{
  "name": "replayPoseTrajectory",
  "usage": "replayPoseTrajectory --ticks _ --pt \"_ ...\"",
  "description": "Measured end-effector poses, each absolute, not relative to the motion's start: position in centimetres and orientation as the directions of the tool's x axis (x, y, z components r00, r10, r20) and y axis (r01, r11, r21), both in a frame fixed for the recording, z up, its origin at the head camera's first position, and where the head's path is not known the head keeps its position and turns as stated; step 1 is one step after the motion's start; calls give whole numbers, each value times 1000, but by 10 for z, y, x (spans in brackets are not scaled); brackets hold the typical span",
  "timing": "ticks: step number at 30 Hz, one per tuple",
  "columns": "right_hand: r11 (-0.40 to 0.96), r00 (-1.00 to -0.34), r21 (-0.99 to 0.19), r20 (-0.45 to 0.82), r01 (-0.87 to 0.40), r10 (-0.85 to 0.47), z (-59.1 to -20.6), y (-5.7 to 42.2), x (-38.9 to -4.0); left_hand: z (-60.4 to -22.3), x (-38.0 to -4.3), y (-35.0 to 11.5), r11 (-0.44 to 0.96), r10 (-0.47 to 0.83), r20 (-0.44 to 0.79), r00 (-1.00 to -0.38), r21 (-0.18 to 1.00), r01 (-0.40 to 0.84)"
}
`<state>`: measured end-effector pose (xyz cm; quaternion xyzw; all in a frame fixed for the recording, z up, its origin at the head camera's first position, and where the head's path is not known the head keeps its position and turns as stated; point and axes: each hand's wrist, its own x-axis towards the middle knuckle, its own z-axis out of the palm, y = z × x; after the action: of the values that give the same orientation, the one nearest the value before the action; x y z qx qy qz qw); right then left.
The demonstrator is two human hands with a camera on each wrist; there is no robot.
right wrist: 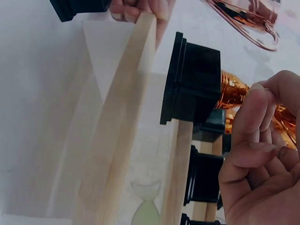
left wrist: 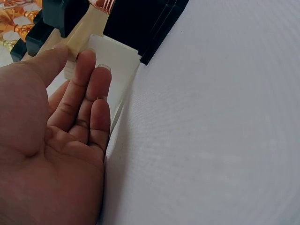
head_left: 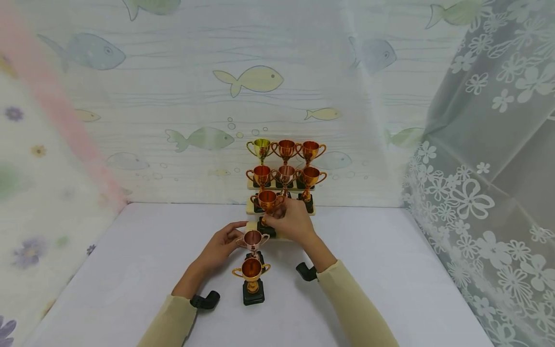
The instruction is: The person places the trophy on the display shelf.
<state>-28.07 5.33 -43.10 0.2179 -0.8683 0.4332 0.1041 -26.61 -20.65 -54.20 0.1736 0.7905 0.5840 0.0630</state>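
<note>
A small orange-gold trophy cup (head_left: 267, 200) with a black base is held by its stem in my right hand (head_left: 294, 219). In the right wrist view, its black base (right wrist: 194, 79) hangs apart from the pale wooden step of a display stand (right wrist: 119, 98). My left hand (head_left: 221, 248) pinches the left end of that lowest step, thumb on the wood (left wrist: 84, 40) and fingers against the end. Just right of the left hand stands a rose-gold trophy (head_left: 253, 239), with a gold trophy (head_left: 251, 271) in front of it.
Two higher steps of the stand carry rows of trophies, among them a yellow-gold cup (head_left: 262, 148) at the back left and an orange one (head_left: 311, 177) at the right. A white tabletop (head_left: 368, 270) lies below, a fish-patterned curtain (head_left: 191, 106) behind, and a lace curtain (head_left: 477, 212) at the right.
</note>
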Motion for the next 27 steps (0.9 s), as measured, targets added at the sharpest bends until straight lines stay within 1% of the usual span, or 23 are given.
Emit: replayPoseTrajectory --ticks 12,21,27 --pt "504 -875 -717 364 -482 -319 -437 39 -286 -543 -266 -207 249 355 121 -927 943 219" --pt "522 -894 -727 332 -445 -301 -441 38 -287 -543 -267 -207 264 347 120 -930 939 220" --pt "516 -894 -731 336 -446 -295 -442 37 -287 -542 -267 -207 266 354 126 -927 937 229"
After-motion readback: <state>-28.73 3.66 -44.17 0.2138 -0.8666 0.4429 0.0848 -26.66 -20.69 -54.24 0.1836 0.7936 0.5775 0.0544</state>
